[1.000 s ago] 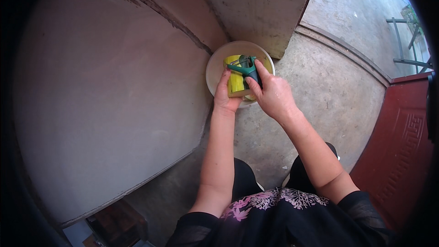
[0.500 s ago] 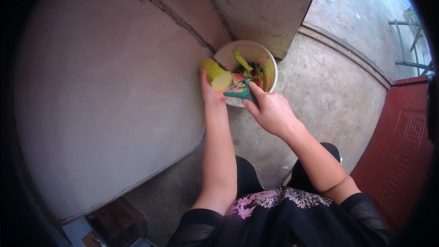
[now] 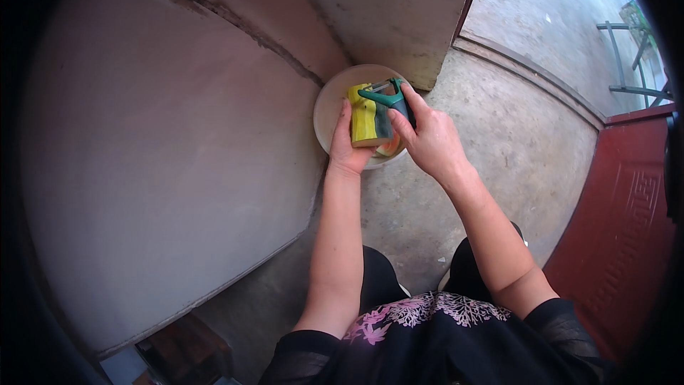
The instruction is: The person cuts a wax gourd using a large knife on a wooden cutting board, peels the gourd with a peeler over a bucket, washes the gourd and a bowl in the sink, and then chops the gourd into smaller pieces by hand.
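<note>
My left hand (image 3: 347,151) holds a yellow, partly dark-skinned chunk of squash-like vegetable (image 3: 368,120) over a round pale bowl (image 3: 332,103) that stands on the concrete ground. My right hand (image 3: 429,140) grips a green-handled peeler (image 3: 388,98) whose head lies against the top of the chunk. Peelings in the bowl are mostly hidden behind the chunk and my hands; a pale orange scrap (image 3: 390,148) shows just below it.
A plastered wall (image 3: 157,142) with a long crack fills the left side and meets a corner pillar (image 3: 388,7) behind the bowl. A dark red metal door (image 3: 620,235) stands at the right. Grey concrete ground (image 3: 499,121) runs under my knees.
Half a second ago the chunk was off to the bowl's left with the peeler below it; now both hands have brought chunk and peeler together over the bowl.
</note>
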### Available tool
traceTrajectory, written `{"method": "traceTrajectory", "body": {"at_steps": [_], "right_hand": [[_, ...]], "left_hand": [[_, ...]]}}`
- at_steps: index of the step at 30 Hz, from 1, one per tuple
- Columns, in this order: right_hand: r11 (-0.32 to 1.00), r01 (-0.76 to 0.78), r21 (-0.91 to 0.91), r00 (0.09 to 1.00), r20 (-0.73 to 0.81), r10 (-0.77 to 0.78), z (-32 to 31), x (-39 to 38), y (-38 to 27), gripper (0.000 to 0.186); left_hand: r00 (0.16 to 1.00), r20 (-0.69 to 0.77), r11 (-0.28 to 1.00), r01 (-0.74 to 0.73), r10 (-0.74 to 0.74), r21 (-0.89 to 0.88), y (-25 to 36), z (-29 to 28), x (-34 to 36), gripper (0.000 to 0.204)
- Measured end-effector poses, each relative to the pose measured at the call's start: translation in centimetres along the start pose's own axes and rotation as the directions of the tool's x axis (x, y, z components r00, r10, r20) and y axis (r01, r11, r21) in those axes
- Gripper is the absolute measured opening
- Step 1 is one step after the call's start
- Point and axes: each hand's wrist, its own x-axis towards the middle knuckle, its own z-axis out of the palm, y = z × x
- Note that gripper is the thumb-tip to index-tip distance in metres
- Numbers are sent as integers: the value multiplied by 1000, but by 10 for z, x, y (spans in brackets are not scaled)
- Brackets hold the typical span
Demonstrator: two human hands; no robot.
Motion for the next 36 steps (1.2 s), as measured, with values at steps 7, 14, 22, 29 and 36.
{"method": "traceTrajectory", "body": {"at_steps": [7,14,22,29,36], "right_hand": [[999,-21,-31,1000,2,21,-1,2,1,52],[996,-9,-88,1000,18,11,2,1,3,52],[986,7,-166,999,32,-1,10,-2,2,56],[989,-3,-149,994,105,19,10,-6,-4,56],[986,26,-163,963,268,19,16,-27,-17,51]], "left_hand": [[999,24,998,35,-36,49,-6,-7,2,48],[999,48,1000,20,-21,22,-7,-1,1,47],[998,54,998,-43,45,-53,-13,-3,5,43],[998,-54,990,-41,34,-136,-11,-3,5,42],[991,-61,971,-128,118,-202,-2,-36,23,39]]}}
